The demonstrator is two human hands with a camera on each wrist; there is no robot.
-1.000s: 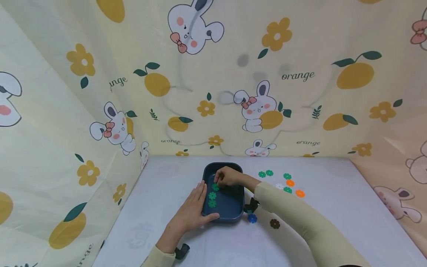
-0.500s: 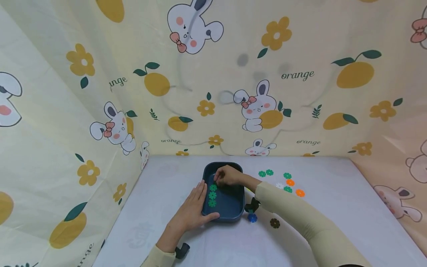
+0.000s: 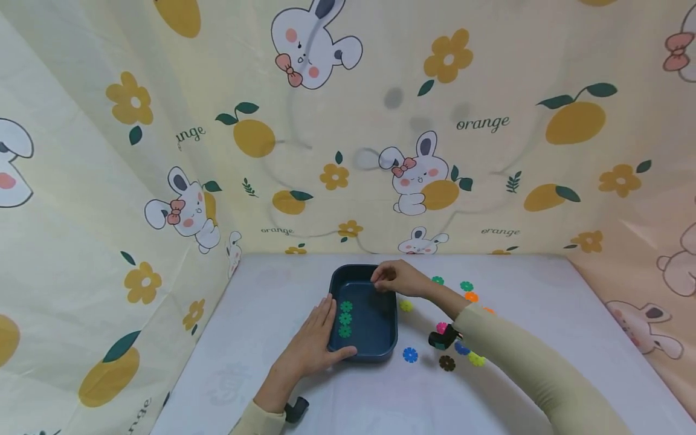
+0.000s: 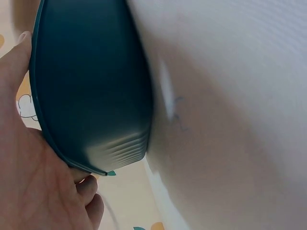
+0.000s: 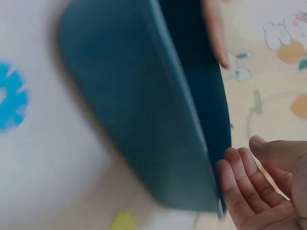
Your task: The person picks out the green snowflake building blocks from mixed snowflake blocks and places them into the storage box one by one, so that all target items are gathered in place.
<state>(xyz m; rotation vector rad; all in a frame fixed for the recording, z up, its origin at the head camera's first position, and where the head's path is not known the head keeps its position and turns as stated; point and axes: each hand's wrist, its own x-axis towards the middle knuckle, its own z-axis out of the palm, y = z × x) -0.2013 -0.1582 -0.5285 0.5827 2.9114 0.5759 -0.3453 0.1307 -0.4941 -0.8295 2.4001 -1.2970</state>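
The right hand [image 3: 399,279] hung over the tray's [image 3: 363,350] far right corner, fingers loosely curled and seemingly empty, though whether they pinched anything small could not be told. The left hand [image 3: 315,344] lay flat against the tray's left wall. Three green discs [image 3: 345,318] sat inside in a row. It looked like a step between placements; fetching another disc [image 3: 405,306] called for reaching right. The sleeve [image 3: 522,368] hid some discs.

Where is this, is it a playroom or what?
It looks like a small play table set up indoors, maybe a craft corner. A white table is walled in by a bunny-and-orange cloth, with a blue tray and little coloured flower pieces on it.
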